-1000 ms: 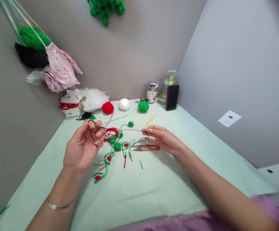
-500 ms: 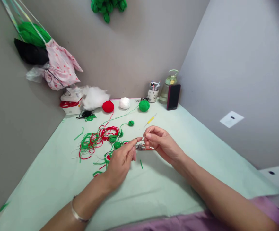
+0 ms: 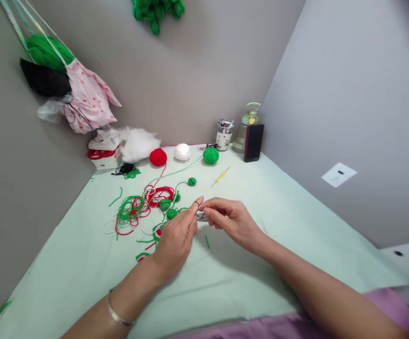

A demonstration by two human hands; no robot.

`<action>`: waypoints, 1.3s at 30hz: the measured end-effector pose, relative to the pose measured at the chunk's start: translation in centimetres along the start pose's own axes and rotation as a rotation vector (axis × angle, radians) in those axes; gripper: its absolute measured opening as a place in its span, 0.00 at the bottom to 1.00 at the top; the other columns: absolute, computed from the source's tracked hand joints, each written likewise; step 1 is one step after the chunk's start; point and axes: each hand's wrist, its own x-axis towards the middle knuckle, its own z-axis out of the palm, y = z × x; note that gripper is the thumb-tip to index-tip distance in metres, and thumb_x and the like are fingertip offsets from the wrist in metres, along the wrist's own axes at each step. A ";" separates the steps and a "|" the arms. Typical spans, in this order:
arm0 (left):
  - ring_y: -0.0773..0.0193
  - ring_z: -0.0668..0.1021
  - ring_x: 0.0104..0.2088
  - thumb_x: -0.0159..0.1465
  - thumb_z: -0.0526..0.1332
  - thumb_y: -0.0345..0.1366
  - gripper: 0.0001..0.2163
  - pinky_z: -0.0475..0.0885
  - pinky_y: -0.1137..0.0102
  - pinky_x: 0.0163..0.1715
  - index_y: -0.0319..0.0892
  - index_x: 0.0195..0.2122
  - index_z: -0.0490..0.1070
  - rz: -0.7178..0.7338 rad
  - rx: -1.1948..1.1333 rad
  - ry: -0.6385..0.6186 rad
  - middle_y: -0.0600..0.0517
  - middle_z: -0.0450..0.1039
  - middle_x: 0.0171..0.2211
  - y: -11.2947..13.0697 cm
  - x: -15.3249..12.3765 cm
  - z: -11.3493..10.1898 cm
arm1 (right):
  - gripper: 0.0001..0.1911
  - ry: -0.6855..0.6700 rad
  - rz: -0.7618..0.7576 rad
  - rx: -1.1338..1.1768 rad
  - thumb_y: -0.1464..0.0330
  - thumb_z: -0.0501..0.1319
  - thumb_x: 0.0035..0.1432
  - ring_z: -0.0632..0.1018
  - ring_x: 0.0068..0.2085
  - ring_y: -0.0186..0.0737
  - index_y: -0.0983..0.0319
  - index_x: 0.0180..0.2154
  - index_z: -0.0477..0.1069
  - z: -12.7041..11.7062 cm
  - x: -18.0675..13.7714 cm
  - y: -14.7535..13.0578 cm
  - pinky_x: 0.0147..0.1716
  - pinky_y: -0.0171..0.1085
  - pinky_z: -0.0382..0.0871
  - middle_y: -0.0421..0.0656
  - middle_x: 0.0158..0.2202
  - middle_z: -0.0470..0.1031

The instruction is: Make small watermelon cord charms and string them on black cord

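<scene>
My left hand (image 3: 176, 235) and my right hand (image 3: 229, 221) meet above the mint-green table cover (image 3: 225, 273), fingertips pinched together on a thin dark thread (image 3: 199, 210) that loops over my left forefinger. The thread is too fine to follow further. The red-handled snips seen a moment ago are hidden behind my hands. Just left of my hands lie small green crochet pieces (image 3: 169, 209) and a tangle of red and green yarn (image 3: 135, 209).
At the back stand a red yarn ball (image 3: 158, 157), a white one (image 3: 182, 152), a green one (image 3: 210, 156), a jar of tools (image 3: 224, 135), a bottle (image 3: 245, 127), a phone (image 3: 253, 142). A yellow-handled crochet hook (image 3: 220, 177) lies nearby. White stuffing (image 3: 139, 142) sits back left.
My left hand has come down from the left and met my right hand at the centre. My right hand has shifted slightly left, and both now pinch the thread over the snips.
</scene>
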 end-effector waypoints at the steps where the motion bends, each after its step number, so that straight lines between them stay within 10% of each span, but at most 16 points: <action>1: 0.58 0.77 0.34 0.72 0.46 0.34 0.22 0.72 0.65 0.42 0.42 0.66 0.61 0.007 0.008 -0.004 0.46 0.77 0.35 -0.1 0.0 0.1 | 0.11 0.010 -0.006 -0.008 0.61 0.59 0.64 0.67 0.25 0.32 0.61 0.38 0.77 0.0 -0.1 0.0 0.25 0.33 0.62 0.38 0.23 0.69; 39: 0.59 0.82 0.36 0.72 0.49 0.30 0.21 0.78 0.64 0.39 0.38 0.66 0.58 0.192 0.305 0.057 0.41 0.81 0.46 -1.1 -0.1 0.9 | 0.11 -0.004 0.009 -0.155 0.66 0.55 0.66 0.62 0.23 0.29 0.64 0.35 0.73 0.3 0.2 0.4 0.23 0.30 0.55 0.34 0.19 0.63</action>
